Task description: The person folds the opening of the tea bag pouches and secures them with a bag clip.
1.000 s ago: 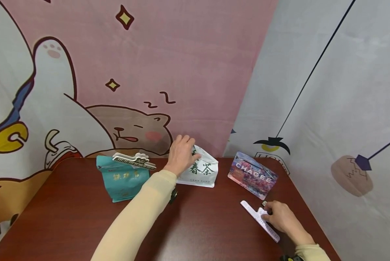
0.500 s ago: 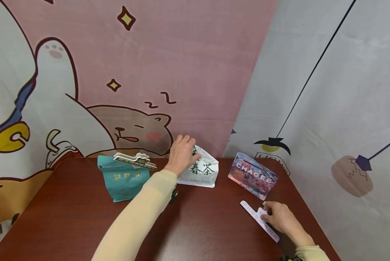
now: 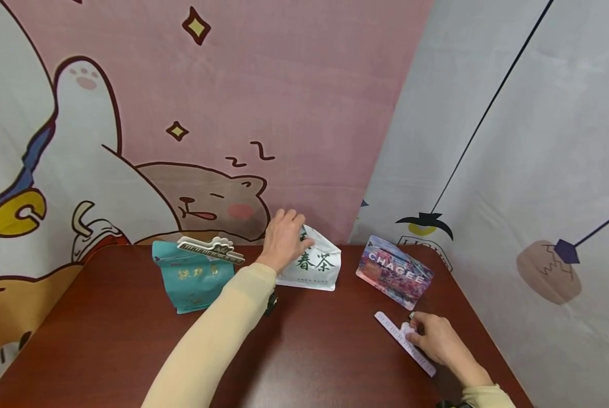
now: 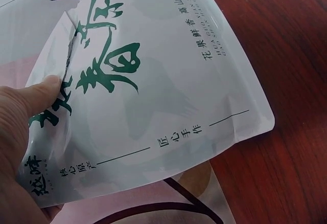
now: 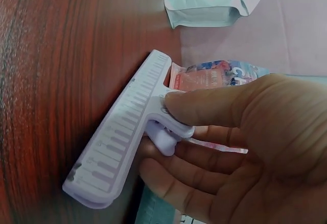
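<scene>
I can't tell home from office here: a curtained indoor corner, a reddish-brown bench [image 3: 329,351] up by cartoon cloth [image 3: 304,96], pink with a sleeping bear [image 3: 207,198] behind, pale grey along the right.

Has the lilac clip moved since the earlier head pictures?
No, not visibly in any direction: in the head view, the lilac clip, pinched by the right hand, keeps its place against the right edge of the table.

Soft light leaves faint sheen and shadow on the glossy red-brown wooden table [image 3: 329,351], right wrist view dimmer.
</scene>
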Demonstrator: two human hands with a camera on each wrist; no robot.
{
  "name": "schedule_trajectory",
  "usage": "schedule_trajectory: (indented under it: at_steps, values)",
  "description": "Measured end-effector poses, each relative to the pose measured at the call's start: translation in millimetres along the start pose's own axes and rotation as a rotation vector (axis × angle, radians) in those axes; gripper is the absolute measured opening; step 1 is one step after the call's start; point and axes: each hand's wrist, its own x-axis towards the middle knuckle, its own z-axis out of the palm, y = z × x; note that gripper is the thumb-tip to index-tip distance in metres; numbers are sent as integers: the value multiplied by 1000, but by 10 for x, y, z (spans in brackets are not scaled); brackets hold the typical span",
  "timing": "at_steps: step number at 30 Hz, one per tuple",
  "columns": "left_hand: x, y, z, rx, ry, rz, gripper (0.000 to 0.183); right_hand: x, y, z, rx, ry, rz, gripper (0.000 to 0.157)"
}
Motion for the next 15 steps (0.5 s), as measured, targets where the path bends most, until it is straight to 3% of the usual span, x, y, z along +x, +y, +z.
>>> schedule_trajectory:
  at_steps: [10, 15]
  values:
    - [8, -6, 0, 11, 21, 8, 46, 5, -79, -69, 19, 29, -25, 35]
    - [3, -10, 5, 15, 15, 8, 47, 13, -123, -95, -18, 34, -22, 32]
